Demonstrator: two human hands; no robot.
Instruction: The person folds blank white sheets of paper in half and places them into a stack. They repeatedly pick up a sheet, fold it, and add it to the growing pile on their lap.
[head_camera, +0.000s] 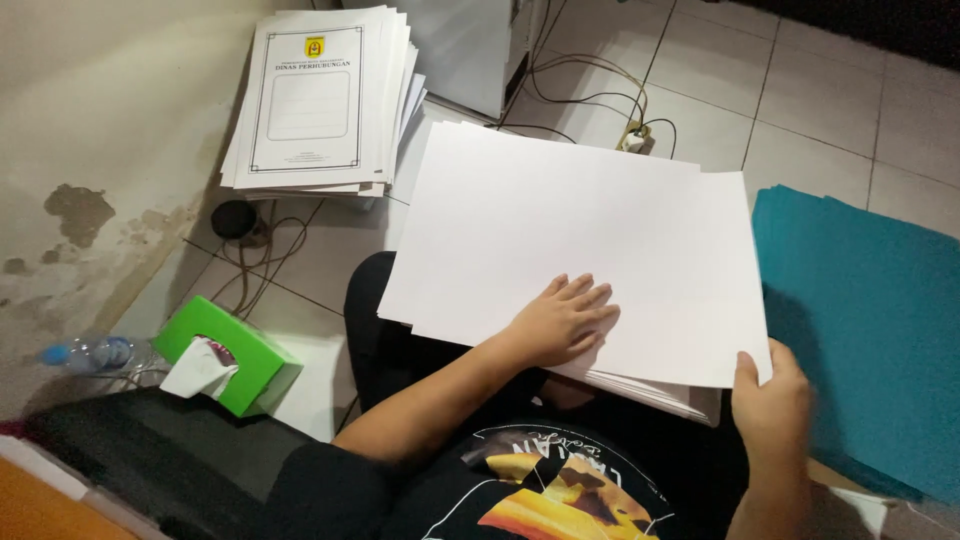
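On the lap, white paper stack (570, 240) runs toward 11 o'clock; left hand (560, 322) presses flat, right hand (768, 395) pinches its 5 o'clock corner.

Green tissue box (235, 352) on floor at left (white tissue poking out), clear plastic bottle (95, 354) beside it

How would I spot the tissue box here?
Start at the stained wall on the left and drop to the floor beside it. The tissue box sits there, left of the person's left hand, bright green with a white tissue poking out, unlike the clear bottle nearby.
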